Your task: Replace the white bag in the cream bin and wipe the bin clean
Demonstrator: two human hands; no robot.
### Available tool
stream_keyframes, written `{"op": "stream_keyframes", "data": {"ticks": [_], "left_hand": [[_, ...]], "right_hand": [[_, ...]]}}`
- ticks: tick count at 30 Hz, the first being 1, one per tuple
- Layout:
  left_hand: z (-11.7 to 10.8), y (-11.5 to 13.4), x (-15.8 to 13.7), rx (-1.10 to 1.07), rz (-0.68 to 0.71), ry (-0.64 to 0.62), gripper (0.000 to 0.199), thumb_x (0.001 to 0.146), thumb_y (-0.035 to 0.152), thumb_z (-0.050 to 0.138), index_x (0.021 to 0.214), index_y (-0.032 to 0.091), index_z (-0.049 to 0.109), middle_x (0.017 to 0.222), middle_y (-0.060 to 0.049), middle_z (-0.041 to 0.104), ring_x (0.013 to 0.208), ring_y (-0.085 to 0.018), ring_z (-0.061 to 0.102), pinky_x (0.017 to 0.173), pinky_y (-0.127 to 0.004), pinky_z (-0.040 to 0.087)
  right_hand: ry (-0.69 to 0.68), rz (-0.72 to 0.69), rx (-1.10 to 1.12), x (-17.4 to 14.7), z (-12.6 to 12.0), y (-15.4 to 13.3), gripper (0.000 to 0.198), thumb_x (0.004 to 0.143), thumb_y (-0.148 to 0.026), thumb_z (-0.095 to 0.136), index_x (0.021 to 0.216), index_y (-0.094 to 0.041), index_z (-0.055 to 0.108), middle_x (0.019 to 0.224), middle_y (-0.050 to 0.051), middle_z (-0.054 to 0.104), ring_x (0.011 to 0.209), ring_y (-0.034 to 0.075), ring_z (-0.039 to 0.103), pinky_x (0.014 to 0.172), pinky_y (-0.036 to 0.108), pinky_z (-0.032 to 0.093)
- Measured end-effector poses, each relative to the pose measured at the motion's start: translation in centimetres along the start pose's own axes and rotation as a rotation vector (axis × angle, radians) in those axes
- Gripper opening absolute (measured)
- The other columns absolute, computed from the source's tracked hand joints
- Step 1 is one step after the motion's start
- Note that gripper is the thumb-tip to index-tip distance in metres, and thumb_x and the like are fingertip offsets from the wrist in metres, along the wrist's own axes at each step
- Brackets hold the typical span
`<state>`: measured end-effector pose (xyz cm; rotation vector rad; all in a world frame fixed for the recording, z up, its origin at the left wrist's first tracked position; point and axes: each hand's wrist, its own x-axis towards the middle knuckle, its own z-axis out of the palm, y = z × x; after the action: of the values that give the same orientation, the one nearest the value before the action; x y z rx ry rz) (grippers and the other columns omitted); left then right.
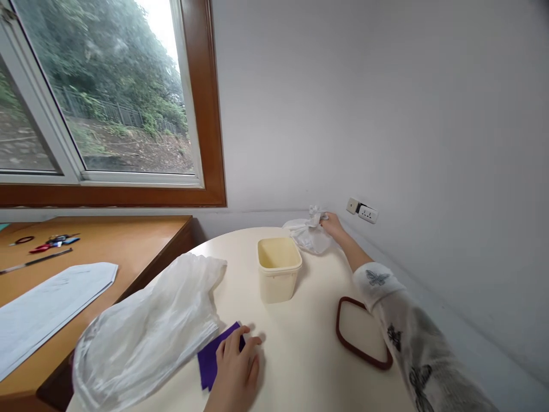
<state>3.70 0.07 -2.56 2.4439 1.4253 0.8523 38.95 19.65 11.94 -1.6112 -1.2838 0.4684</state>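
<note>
Now right hand reaches far, fingers closed on crumpled white plastic bag beyond the open tub. Left hand lies flat, open, pinning purple cloth. Next, probably: draw bag back without tipping tub.

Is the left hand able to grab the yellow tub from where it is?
Probably yes. The left hand rests on purple cloth, and bare table lies between it and the open tub; nothing stands in the way.
</note>
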Motion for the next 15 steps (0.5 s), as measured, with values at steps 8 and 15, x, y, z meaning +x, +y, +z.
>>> {"op": "stream_keyframes", "data": {"ticks": [8,15], "left_hand": [[0.7,0.4,-0.2,0.013,-0.037,0.049,0.028,0.074,0.015,0.045,0.095,0.026,0.06,0.111,-0.009,0.053,0.103,-0.025,0.049,0.087,-0.047,0.04],[0.6,-0.1,-0.3,0.011,-0.025,0.005,0.03,0.074,0.014,0.045,0.098,0.026,0.059,0.113,-0.009,0.052,0.105,-0.025,0.049,0.088,-0.049,0.04]], "right_hand": [[-0.068,0.109,-0.057,-0.4,5.6,5.1,0.033,0.085,-0.032,0.052,0.113,-0.015,0.052,0.115,0.007,0.054,0.096,0.02,0.056,0.078,0.038,0.049],[-0.048,0.057,-0.072,-0.1,5.4,6.6,0.031,0.086,-0.032,0.051,0.112,-0.017,0.053,0.115,0.007,0.054,0.096,0.019,0.056,0.079,0.038,0.049]]}}
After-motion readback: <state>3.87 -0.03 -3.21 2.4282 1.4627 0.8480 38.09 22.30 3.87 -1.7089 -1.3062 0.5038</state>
